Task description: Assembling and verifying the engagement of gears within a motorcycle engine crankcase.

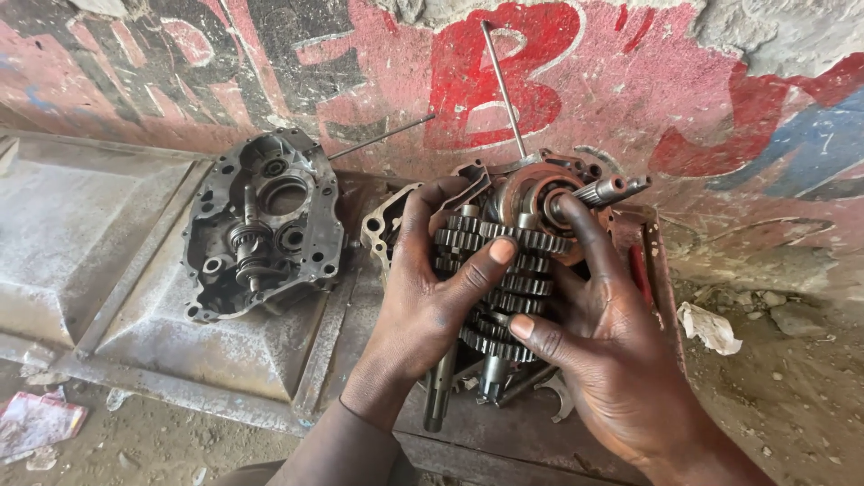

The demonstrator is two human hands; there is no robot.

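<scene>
Both my hands grip a greasy stack of gears on two steel shafts, held over an engine case half at the middle of the view. My left hand wraps the gears from the left, thumb laid across the teeth. My right hand clasps them from the right, its forefinger reaching up near the splined shaft end. The lower shaft ends stick out below my palms. The case beneath is mostly hidden by my hands.
A second dark engine case half with a small shaft lies to the left on a dusty metal tray. Thin rods lean against the painted wall. Crumpled paper lies on the dirt at right.
</scene>
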